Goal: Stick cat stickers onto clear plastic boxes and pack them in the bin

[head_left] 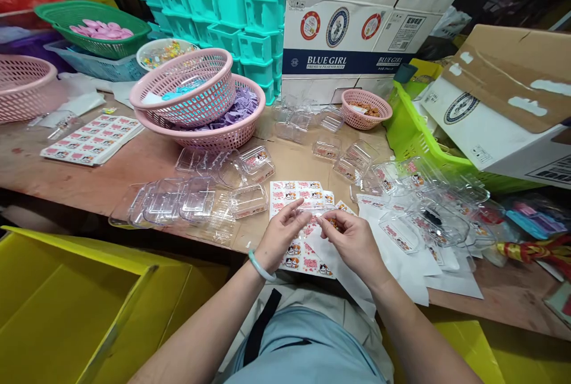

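Note:
Just above the sticker sheets, my left hand [285, 228] holds a small clear plastic box [316, 211] between thumb and fingers. My right hand [350, 236] is closed, with thumb and forefinger pinched at the right end of that box. Whether a sticker is also under the right fingers is hidden. Beneath both hands lie sheets of cartoon cat stickers [292, 191] with pink lettering. White backing paper [392, 271] spreads to the right of my right hand. An empty clear box [248, 200] stands left of my left hand.
Clear boxes [196, 198] line the left; stickered ones [404, 232] pile up at right. Pink baskets [200, 131] hold purple and blue pieces. Another sticker stack [91, 139] lies left. Behind stand teal crates [256, 45], beer cartons [343, 33] and a lime-green basket [414, 128].

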Demonstrator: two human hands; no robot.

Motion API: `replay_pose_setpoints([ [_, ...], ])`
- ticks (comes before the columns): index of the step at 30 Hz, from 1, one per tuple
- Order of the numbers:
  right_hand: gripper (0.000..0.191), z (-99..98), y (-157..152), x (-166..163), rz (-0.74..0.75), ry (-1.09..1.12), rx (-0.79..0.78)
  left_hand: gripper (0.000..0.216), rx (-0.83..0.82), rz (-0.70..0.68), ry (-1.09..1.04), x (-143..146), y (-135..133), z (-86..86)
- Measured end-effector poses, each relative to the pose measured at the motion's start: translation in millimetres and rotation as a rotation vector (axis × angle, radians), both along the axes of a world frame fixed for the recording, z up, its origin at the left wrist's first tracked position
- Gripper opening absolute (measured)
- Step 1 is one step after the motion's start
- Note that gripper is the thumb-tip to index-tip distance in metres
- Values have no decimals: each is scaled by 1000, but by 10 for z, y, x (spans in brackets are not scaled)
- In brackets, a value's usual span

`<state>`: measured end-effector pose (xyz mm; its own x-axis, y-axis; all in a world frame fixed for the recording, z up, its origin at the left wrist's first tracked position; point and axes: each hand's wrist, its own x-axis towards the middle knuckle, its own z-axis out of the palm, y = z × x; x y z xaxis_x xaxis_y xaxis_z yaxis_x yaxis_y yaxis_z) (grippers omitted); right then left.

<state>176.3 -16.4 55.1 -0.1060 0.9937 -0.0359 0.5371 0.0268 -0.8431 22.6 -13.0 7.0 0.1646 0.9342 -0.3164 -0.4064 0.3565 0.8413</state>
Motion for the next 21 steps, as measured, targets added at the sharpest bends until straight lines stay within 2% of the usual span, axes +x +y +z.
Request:
replay_pose_setpoints([
  [6,25,-137,-51,2,-71,-314,324,67,29,32,64,7,1,19],
  [8,24,-209,-43,75,-157,-362,409,68,20,63,93,8,8,41],
  [10,39,-258,-19,149,-292,-325,457,68,17,88,104,13,7,79],
  [12,74,-267,6,199,-346,-212,419,69,39,81,97,22,-7,134],
  [13,86,-255,15,215,-308,-139,352,68,65,68,85,24,-17,165],
  [14,89,-235,23,231,-239,-58,257,66,94,46,70,20,-25,197],
  [16,74,-170,43,278,-57,105,47,63,144,-14,40,-14,-27,249],
  [18,53,-92,102,351,142,237,-90,60,183,-84,26,-80,9,274],
  [20,50,-33,248,419,310,257,-104,59,228,-100,37,-154,83,269],
  [21,51,-24,364,437,355,211,-61,59,251,-55,57,-182,127,256],
])
